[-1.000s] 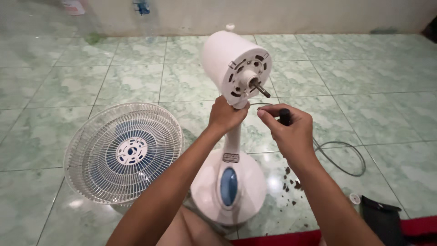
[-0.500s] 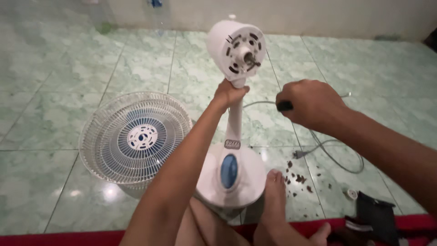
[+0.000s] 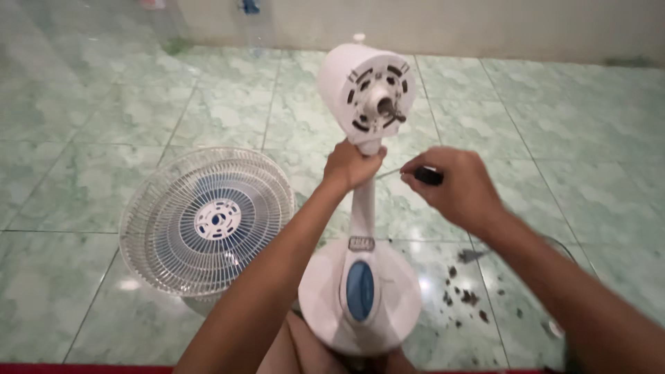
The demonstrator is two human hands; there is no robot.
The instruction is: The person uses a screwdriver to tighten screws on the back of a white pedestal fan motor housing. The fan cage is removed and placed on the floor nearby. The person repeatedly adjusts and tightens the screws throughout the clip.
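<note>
Item: white pedestal fan, stripped of guard and blade, standing upright on a green marbled tile floor. Round base nearest the viewer, carrying a blue oval control panel; slim neck rising to the motor housing, whose vented face and bare metal shaft point up and to the right.

Left hand: closed in a full fist around the neck, just beneath the motor housing.

Right hand: fingers curled shut on a screwdriver with a dark handle; its thin shank points left toward the neck joint, tip close to the left hand. Whether the tip touches a screw cannot be told.

Handling note: the work appears to be at a fastener below the housing. It would go best with the left-hand grip firm so the head does not swing, the blade seated square before turning, and the tip kept off the left knuckles.

Adjacent: white wire fan guard lying flat on the floor left of the base, apart from it. Dark scattered debris on tiles right of the base. Pale wall beyond.
</note>
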